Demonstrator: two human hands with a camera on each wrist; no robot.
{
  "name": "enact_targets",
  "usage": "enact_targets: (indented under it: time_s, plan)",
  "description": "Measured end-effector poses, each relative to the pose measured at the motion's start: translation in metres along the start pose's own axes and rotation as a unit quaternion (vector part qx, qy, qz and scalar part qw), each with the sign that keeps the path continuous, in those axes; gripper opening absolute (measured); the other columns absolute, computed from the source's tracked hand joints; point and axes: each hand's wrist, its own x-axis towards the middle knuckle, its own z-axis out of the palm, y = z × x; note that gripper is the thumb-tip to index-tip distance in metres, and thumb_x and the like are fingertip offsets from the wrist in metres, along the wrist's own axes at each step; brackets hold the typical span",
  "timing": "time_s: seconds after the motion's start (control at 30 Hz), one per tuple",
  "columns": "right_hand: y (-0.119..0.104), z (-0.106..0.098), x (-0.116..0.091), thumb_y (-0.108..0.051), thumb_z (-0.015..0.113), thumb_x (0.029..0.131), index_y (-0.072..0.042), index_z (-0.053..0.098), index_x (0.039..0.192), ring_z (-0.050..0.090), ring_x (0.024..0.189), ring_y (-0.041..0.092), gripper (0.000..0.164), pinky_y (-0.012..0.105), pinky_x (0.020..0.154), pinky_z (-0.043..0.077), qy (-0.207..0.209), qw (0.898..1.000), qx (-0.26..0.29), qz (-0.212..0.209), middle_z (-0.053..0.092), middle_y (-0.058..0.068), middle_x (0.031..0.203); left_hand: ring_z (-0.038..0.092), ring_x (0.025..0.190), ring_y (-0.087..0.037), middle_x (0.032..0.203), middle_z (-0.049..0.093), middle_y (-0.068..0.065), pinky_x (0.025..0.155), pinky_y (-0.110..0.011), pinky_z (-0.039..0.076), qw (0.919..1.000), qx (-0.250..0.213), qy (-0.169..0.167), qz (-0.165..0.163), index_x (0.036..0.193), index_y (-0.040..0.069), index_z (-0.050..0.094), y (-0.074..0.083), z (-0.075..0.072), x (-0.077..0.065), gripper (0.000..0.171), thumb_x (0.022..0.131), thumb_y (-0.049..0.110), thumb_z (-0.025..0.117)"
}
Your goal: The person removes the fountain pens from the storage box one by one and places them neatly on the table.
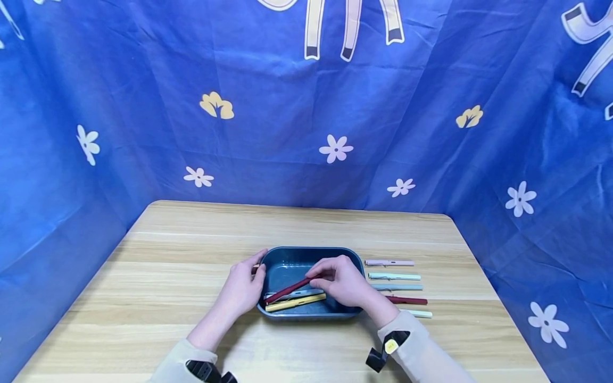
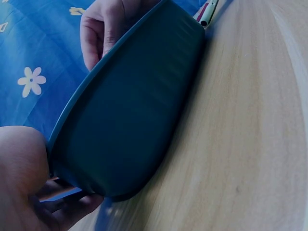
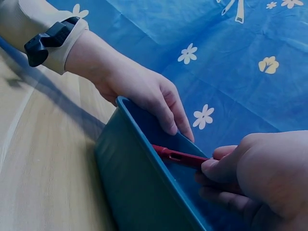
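A dark blue rectangular bin (image 1: 284, 272) stands on the wooden table. My left hand (image 1: 244, 284) holds its left end, thumb over the rim and fingers against the outer wall, as the left wrist view of the bin (image 2: 130, 110) also shows. Between thumb and fingers, my right hand (image 1: 342, 281) pinches one end of a dark red pen (image 1: 291, 290). That pen slants over the inside of the bin, its other end low toward the left. Beneath it in the bin lie a light blue pen (image 1: 306, 293) and a yellow pen (image 1: 296, 304), side by side along the near wall.
Right of the bin, several pens lie in a column: a lilac pen (image 1: 390, 263), a mint pen (image 1: 395, 276), a grey-blue pen (image 1: 399, 287), a dark red pen (image 1: 409, 301) and a pale green pen (image 1: 421, 314). A blue patterned curtain (image 1: 273, 149) encloses the table (image 1: 167, 255).
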Motion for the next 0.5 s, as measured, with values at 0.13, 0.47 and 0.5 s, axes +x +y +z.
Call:
enact_targets:
  time_s: [0.13, 0.47, 0.5]
  plan:
    - [0.0, -0.002, -0.003, 0.003, 0.078, 0.094, -0.008, 0.084, 0.105, 0.074, 0.091, 0.016, 0.017, 0.031, 0.081, 0.064, 0.028, 0.999, 0.02, 0.001, 0.077, 0.0, 0.104, 0.071, 0.115, -0.036, 0.139, 0.063, -0.028, 0.101, -0.052, 0.056, 1.0, -0.001, -0.004, -0.006, 0.15, -0.004, 0.055, 0.0, -0.001, 0.0, 0.044, 0.107, 0.009, 0.055]
    - [-0.007, -0.016, -0.014, 0.004, 0.077, 0.094, 0.001, 0.081, 0.11, 0.074, 0.097, 0.019, 0.017, 0.031, 0.084, 0.063, 0.071, 0.997, 0.037, 0.003, 0.076, 0.006, 0.111, 0.072, 0.114, -0.036, 0.139, 0.063, -0.028, 0.1, -0.051, 0.056, 0.9999, -0.001, -0.01, -0.013, 0.151, -0.004, 0.055, 0.001, -0.001, 0.002, 0.045, 0.108, 0.01, 0.054]
    - [-0.009, -0.018, -0.015, 0.004, 0.077, 0.094, 0.002, 0.08, 0.111, 0.074, 0.099, 0.021, 0.018, 0.032, 0.084, 0.063, 0.074, 0.996, 0.041, 0.002, 0.076, 0.007, 0.112, 0.072, 0.114, -0.036, 0.138, 0.064, -0.028, 0.1, -0.051, 0.057, 0.9999, -0.001, -0.009, -0.013, 0.151, -0.004, 0.055, 0.001, -0.002, 0.002, 0.045, 0.108, 0.01, 0.054]
